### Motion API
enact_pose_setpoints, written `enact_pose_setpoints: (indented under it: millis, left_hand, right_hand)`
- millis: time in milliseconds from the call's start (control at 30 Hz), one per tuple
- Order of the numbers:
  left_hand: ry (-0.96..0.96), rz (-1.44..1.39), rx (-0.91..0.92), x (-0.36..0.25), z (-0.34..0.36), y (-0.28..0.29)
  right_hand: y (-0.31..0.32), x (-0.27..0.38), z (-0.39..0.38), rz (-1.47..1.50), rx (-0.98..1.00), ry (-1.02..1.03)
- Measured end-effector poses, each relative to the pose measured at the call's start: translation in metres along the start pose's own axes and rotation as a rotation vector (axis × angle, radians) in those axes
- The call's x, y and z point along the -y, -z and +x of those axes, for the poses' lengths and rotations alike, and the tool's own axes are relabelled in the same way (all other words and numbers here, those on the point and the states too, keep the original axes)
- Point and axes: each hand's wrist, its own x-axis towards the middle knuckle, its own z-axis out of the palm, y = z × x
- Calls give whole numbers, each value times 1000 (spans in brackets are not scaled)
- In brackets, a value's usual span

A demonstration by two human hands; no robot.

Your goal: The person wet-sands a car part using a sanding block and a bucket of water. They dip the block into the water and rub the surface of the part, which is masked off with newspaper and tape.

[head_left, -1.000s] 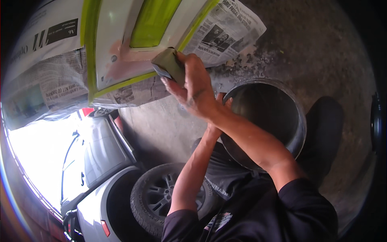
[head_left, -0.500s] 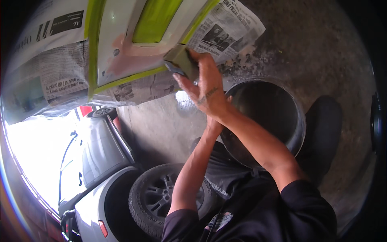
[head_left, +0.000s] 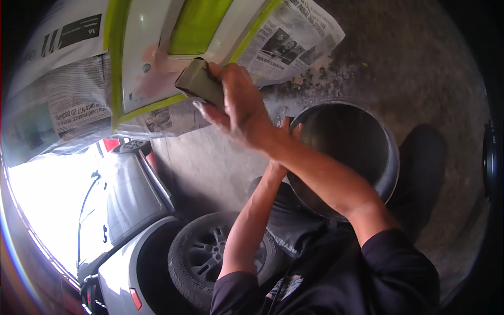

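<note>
My right hand (head_left: 239,102) is closed around a grey-green sanding block (head_left: 201,81) that looks wrapped in sandpaper. It bears on the lower edge of a white car panel (head_left: 181,65) with pinkish filler patches, bordered by yellow-green masking tape (head_left: 152,108). Behind my right forearm, my left hand (head_left: 292,129) is partly hidden; its fingers close over the near-left rim of a large dark bucket (head_left: 389,152) between my knees. The bucket's inside is too dark to make out.
Newspaper masking (head_left: 79,89) surrounds the panel, with a loose sheet (head_left: 294,39) on its right. Below left are a wheel (head_left: 210,254) and a silver vehicle (head_left: 134,194). The concrete floor (head_left: 420,79) has dark wet-looking spots near the bucket.
My right hand has moved left along the panel's lower part with the sanding block, which has turned slightly. My left hand has stayed at the bucket's rim.
</note>
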Motion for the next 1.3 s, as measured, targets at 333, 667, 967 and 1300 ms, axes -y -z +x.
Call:
enact_pose_setpoints:
  millis: [333,667,967,1300]
  left_hand:
    - [-95,-94,-26,7,-3,-1]
    - [-288,-218,-111,46,-8,-14]
    - [-130,-188,161,29,-6,0]
    - [-179,-107,137,39,-6,-7]
  right_hand:
    - [11,-9,1,-18,61,-23]
    - [23,-24,-18,-31,-98,-8]
    - [21,-30,-2,-102,41,-8]
    - [11,-21,-8,-27,-1,31]
